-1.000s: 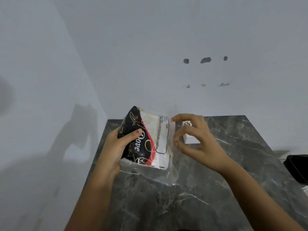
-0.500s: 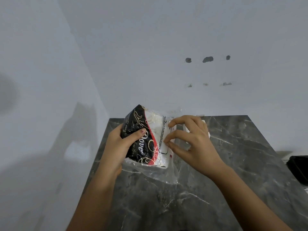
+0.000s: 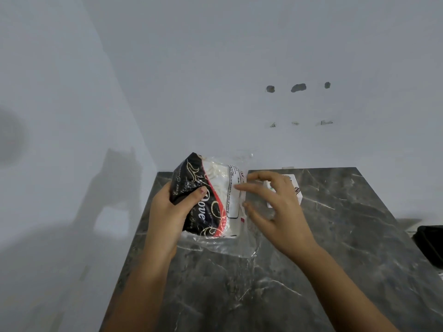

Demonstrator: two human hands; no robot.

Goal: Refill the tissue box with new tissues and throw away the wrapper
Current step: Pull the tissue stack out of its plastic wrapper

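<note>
The left hand [image 3: 167, 212] grips the tissue pack [image 3: 211, 200] by its black printed end, thumb across the front and fingers wrapped behind, holding it tilted just above the dark marble table [image 3: 335, 248]. The pack's wrapper [image 3: 225, 245] is clear plastic on the side away from that hand (white tissues show through it), and a loose flap of it hangs below the pack, toward the table. The right hand [image 3: 278, 212] is at the pack's clear end, its fingers [image 3: 249, 186] spread and half curled, the tips touching the plastic near the printed label; whether they pinch the film I cannot tell. Behind the right hand, farther from the pack, a small white tissue box [image 3: 296, 188] sits on the table, mostly hidden. A black object [image 3: 430, 245] lies off the table, far beyond the box from the pack.
</note>
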